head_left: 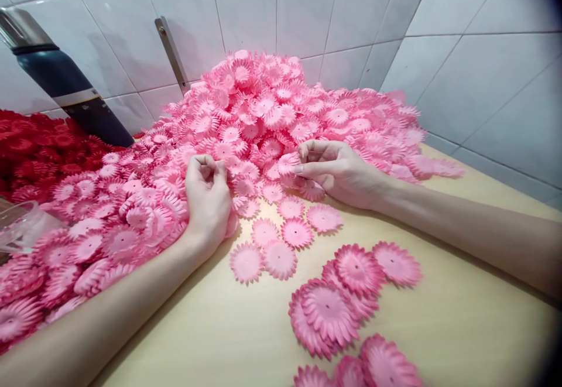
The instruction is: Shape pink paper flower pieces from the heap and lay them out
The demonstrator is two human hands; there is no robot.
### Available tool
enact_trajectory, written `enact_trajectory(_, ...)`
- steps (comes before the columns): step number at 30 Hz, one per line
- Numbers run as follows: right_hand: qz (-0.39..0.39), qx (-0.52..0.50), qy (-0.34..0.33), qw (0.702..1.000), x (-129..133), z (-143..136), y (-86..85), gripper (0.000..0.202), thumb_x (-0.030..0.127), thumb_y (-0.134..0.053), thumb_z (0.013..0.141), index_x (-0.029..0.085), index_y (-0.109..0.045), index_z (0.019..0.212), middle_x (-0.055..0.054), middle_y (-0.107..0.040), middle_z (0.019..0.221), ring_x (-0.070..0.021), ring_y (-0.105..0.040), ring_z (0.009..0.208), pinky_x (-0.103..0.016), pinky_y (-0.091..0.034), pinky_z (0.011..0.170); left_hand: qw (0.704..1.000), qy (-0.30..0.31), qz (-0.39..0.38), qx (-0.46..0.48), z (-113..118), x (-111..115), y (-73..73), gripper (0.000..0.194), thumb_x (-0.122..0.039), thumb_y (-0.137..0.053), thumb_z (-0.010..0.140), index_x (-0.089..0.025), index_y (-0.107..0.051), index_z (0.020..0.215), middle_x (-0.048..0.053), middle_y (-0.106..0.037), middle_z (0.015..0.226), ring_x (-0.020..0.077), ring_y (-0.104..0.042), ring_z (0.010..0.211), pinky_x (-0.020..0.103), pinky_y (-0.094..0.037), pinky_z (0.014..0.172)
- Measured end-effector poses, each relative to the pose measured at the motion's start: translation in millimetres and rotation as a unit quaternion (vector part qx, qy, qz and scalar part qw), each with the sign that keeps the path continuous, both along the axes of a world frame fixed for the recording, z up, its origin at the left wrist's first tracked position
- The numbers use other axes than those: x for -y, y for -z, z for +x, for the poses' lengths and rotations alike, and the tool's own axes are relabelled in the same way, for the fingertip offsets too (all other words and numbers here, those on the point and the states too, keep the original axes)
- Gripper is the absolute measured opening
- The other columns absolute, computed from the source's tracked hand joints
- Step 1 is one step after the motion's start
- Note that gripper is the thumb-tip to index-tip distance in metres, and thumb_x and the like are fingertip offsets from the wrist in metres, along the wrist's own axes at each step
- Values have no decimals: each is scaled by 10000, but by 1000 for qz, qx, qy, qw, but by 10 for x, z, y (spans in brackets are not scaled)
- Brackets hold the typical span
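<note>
My left hand [208, 199] is closed at the near side of the pile, thumb against curled fingers; whatever may be in the pinch is hidden. To the right, my right hand [336, 173] pinches a pink fabric flower disc [288, 163] by its edge, between thumb and fingertips. Both hands are beside a large heap of pink scalloped flower discs [263, 106], each with a small dark centre hole. Between and below the hands, several loose flower discs [297, 232] lie flat on the tabletop [263, 328].
Larger, darker pink flower discs [331, 311] lie in overlapping groups at the front. Red flower pieces [48, 147] are heaped at left beside a dark blue bottle [74, 82]. A clear plastic container [26, 226] sits at the left edge. Tiled walls [298, 12] bound the back and right.
</note>
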State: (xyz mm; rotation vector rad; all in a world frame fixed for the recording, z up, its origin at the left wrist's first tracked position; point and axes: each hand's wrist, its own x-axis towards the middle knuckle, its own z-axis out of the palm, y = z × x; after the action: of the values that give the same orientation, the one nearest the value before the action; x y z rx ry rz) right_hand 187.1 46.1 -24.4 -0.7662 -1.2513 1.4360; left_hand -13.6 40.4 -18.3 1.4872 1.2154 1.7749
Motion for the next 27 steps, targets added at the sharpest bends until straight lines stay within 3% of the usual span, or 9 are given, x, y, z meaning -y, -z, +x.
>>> enact_trajectory(6, 13, 24, 8, 1000, 27, -14, -9, 247, 158, -852, 613, 170, -666, 776, 24, -650, 701, -81, -616, 601, -181, -476, 502, 998, 65, 8, -11, 41, 52, -25, 179, -43, -619, 775, -164, -573, 899, 15, -606, 926, 106, -582, 876, 209, -465, 804)
enact_trajectory(9, 16, 41, 5, 999, 28, -10, 4, 244, 173, -844, 630, 180, -673, 804, 12, -684, 735, -96, -643, 635, -179, -478, 508, 994, 89, 33, -46, 48, 103, -39, 176, -31, -610, 782, -160, -600, 902, 18, -623, 933, 103, -593, 882, 207, -474, 819)
enact_trajectory(14, 43, 62, -19, 997, 30, 0, 5, 297, 179, -855, 609, 192, -688, 855, -1, -722, 803, -134, -691, 768, -229, -543, 698, 972, 215, 3, -91, 44, 160, -43, 193, -126, -657, 804, -173, -602, 983, 18, -641, 901, 120, -620, 835, 232, -508, 762)
enact_trajectory(27, 53, 85, -64, 993, 48, 26, -11, 279, 179, -813, 683, 185, -691, 933, -17, -751, 818, -141, -715, 790, -240, -552, 742, 958, 255, -65, -110, 20, 159, -27, 277, -258, -729, 776, -177, -583, 997, 20, -660, 831, 153, -653, 829, 267, -550, 738)
